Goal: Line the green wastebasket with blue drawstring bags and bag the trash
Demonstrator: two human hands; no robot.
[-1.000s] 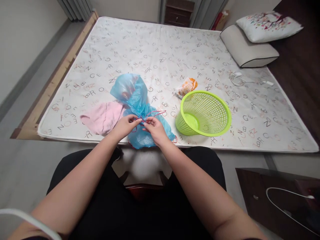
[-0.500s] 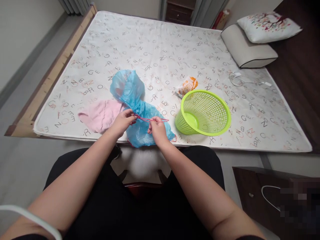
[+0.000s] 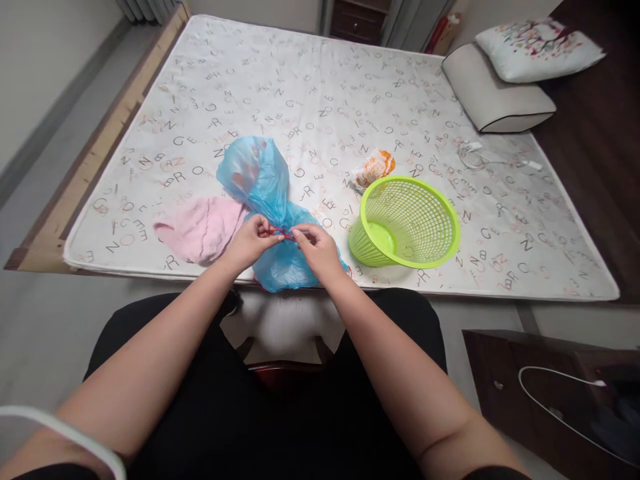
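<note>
A blue plastic bag (image 3: 255, 177) lies on the mattress (image 3: 300, 87), twisted into a narrow neck with a bulging part on each side of it. A thin red drawstring (image 3: 281, 233) is gathered tightly at that neck. My left hand (image 3: 250, 241) pinches the string from the left, and my right hand (image 3: 319, 250) pinches it from the right, with their fingertips almost touching. To the left of my left hand lies a crumpled pink towel (image 3: 200, 229).
A lime-green mesh basket (image 3: 405, 223) lies tilted on its side to the right, with an orange-and-white packet (image 3: 373, 169) behind it. A white cable (image 3: 475, 157) and two pillows (image 3: 500, 83) sit toward the far right. A wooden bed frame (image 3: 100, 140) runs along the left.
My hands have come closer together. The red string, stretched out to the right half a second ago, is now gathered in a tight bunch at the bag's neck.
</note>
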